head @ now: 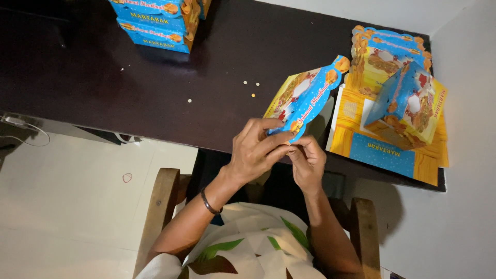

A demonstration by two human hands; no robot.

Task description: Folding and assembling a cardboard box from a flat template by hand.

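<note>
A flat, partly folded cardboard box blank (305, 95), blue and yellow with printed food pictures, is held up over the near edge of the dark table (155, 98). My left hand (257, 150) grips its lower corner from the left, a dark bracelet on the wrist. My right hand (308, 160) pinches the same lower corner from the right, fingertips touching those of the left hand.
Two folded blue boxes (157, 20) are stacked at the far left of the table. At the right lies a pile of flat blanks (392, 150) with a half-folded box (413, 103) on top. Small crumbs (251, 85) dot the table. A wooden chair (160, 206) frames my lap.
</note>
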